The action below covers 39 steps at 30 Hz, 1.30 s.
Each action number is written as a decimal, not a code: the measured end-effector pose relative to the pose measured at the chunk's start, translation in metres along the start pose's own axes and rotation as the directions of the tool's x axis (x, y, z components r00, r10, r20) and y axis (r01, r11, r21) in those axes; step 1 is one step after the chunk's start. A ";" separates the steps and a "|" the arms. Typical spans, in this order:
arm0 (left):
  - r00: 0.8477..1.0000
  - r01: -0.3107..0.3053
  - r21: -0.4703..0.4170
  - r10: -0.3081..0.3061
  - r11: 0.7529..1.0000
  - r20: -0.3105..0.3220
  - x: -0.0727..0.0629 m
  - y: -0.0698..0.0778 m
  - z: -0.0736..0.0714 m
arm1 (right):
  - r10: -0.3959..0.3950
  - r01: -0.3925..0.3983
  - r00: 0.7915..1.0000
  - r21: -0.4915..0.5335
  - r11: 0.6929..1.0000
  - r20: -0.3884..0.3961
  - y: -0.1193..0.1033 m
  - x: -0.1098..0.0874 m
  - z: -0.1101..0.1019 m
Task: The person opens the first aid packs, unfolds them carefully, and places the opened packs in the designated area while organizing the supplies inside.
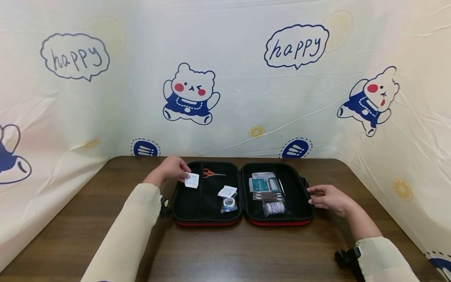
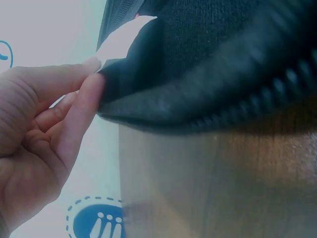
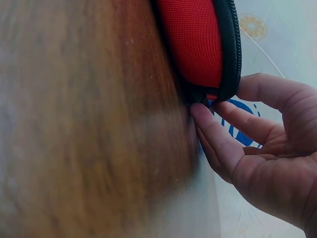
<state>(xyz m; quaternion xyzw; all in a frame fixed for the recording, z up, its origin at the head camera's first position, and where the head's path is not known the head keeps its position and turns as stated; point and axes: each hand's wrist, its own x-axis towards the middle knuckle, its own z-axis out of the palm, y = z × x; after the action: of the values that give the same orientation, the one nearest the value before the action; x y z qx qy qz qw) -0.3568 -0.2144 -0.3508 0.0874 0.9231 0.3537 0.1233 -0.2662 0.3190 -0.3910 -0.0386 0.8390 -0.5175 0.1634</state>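
Observation:
My left hand [image 1: 173, 168] pinches a small white packet [image 1: 192, 180] between thumb and fingers above the left half of an open black case [image 1: 188, 203]. The left wrist view shows the thumb and a finger on one corner of the white packet [image 2: 124, 42]. My right hand [image 1: 329, 199] grips the case's right edge; in the right wrist view the thumb and fingers lie about the zippered rim [image 3: 232, 54] of the red outer shell [image 3: 190, 39]. Orange-handled scissors [image 1: 211, 172], another white packet [image 1: 227, 191] and a wrapped tape roll [image 1: 229, 203] lie in the left half.
In the right half lie a teal-and-white packet [image 1: 260, 185], a pack of thin sticks [image 1: 267, 196] and a wrapped white roll [image 1: 275, 208]. The case lies on a brown wooden table [image 1: 229, 250]. Behind it hangs a printed white sheet [image 1: 239, 78].

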 end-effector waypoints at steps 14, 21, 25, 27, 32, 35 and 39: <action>0.999 0.014 0.023 -0.015 1.000 0.039 0.010 0.015 0.007 | 0.000 0.000 1.000 0.000 1.000 -0.002 0.001 0.002 0.001; 0.998 0.004 -0.011 -0.003 1.000 0.063 0.017 0.014 0.018 | 0.008 -0.008 1.000 0.004 1.000 0.002 0.001 0.002 -0.001; 0.995 0.024 -0.047 -0.020 0.999 0.099 0.021 0.013 0.024 | 0.010 -0.010 1.000 0.005 1.000 0.006 -0.001 0.002 0.000; 0.994 0.031 -0.054 -0.025 0.998 0.108 0.022 0.013 0.027 | 0.011 -0.011 1.000 0.001 1.000 0.008 -0.002 0.002 0.000; 0.994 0.042 -0.062 -0.035 0.997 0.099 0.021 0.014 0.031 | 0.016 -0.016 1.000 -0.001 1.000 0.006 -0.002 0.002 0.000; 0.996 0.052 -0.081 -0.046 0.995 0.080 0.020 0.015 0.034 | 0.013 -0.013 1.000 -0.009 1.000 0.009 -0.001 0.003 0.000; 0.996 0.073 -0.121 -0.066 0.990 0.062 0.023 0.015 0.039 | 0.009 -0.009 1.000 -0.010 1.000 0.011 -0.001 0.003 -0.001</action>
<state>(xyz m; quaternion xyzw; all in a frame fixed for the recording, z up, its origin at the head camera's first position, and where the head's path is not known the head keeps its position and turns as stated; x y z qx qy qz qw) -0.3659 -0.1726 -0.3724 0.0578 0.8980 0.4026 0.1675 -0.2697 0.3191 -0.3905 -0.0388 0.8409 -0.5122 0.1702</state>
